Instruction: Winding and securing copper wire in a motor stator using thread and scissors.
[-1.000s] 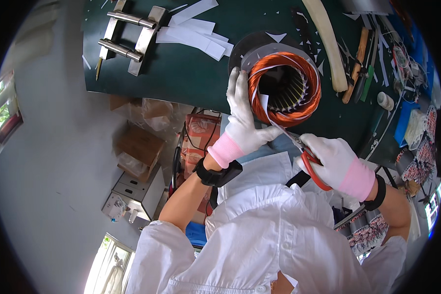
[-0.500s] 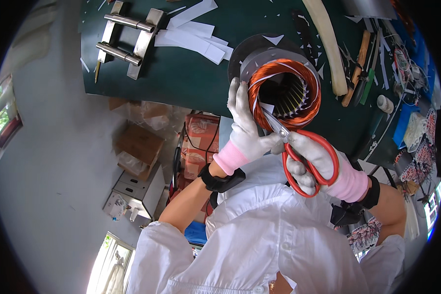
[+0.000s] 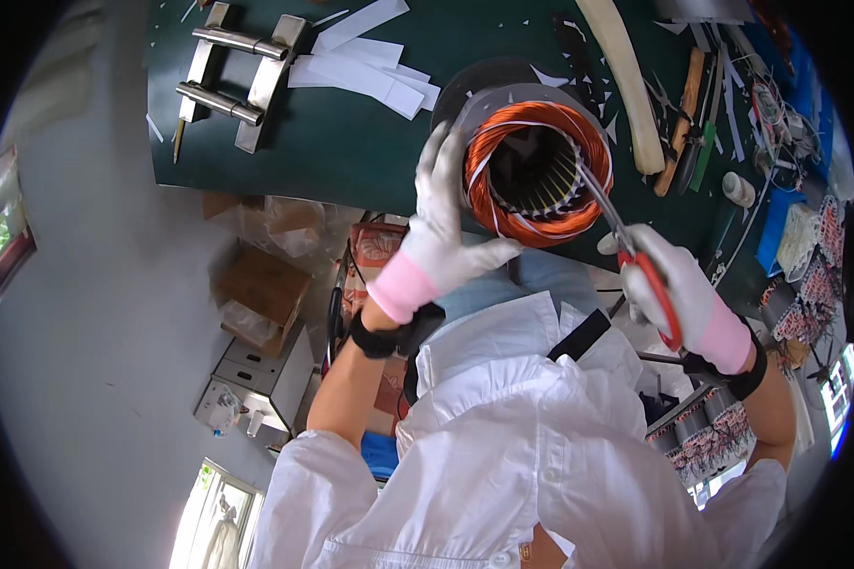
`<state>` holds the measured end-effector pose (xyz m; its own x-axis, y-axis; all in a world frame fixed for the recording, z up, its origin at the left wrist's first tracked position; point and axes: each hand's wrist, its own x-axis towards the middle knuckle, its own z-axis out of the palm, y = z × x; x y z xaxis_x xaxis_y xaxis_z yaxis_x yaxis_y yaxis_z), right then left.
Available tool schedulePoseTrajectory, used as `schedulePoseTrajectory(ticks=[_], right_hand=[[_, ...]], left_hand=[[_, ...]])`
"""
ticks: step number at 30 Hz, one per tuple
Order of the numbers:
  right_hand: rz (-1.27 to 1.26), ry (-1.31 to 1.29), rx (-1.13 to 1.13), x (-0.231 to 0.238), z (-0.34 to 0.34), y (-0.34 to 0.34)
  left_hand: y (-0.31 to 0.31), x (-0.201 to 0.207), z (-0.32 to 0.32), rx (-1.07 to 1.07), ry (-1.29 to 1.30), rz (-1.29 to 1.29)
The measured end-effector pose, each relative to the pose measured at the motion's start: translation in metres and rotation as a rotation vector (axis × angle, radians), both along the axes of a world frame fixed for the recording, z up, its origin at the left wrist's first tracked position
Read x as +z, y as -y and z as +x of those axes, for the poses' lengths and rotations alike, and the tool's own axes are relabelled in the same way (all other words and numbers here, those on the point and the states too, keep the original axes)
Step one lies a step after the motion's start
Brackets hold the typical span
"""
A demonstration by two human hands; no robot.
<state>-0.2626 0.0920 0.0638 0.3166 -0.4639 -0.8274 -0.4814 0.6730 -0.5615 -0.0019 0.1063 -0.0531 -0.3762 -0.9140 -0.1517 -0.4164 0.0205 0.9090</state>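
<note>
Copper-wound ring (image 3: 531, 228): sitting on the tabletop (image 3: 351, 147) near its front edge, its round opening facing up toward the head camera, thin white-edged strips lining the inside.
Left hand (image 3: 443, 232): wearing a white glove with a pink cuff, its fingers (image 3: 436, 161) spreading away from the thumb, reaching along the ring's left side while the thumb is pointing below it; firm contact is not showing clearly.
Right hand (image 3: 672, 284): its gloved fingers curling around the red handles of the scissors (image 3: 653, 284).
Scissors tip: pointing up-left at the ring's right inner edge; whether the blades are parting, I cannot tell.
Upper left: white strips (image 3: 351, 74) lying beside a metal frame (image 3: 220, 100).
Right side: a cream curved length (image 3: 628, 90) and a white spool (image 3: 738, 190) lying nearby.
</note>
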Motion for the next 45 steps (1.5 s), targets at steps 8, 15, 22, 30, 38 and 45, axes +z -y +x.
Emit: schedulePoseTrajectory(ticks=[8, 15, 22, 30, 38, 45], right_hand=[[-0.414, -0.115, 0.606, 0.01, 0.009, 0.013], [-0.541, -0.168, 0.832, 0.009, 0.01, 0.025], [-0.121, -0.001, 0.564, 0.002, 0.024, 0.042], [-0.509, -0.238, 0.783, 0.007, 0.025, 0.013], [-0.811, -0.494, 0.984, 0.008, 0.021, -0.016], [-0.974, -0.521, 0.931, -0.002, 0.016, -0.026]], left_hand=[[-0.039, -0.008, -0.061, 0.494, -0.113, 0.107], [-0.037, -0.005, -0.061, 0.497, -0.087, 0.093], [-0.036, 0.0, -0.062, 0.499, -0.041, 0.101], [-0.039, -0.001, -0.06, 0.504, -0.061, 0.121], [-0.038, 0.003, -0.059, 0.549, -0.129, 0.125], [-0.029, 0.006, -0.048, 0.309, 0.146, -0.287]])
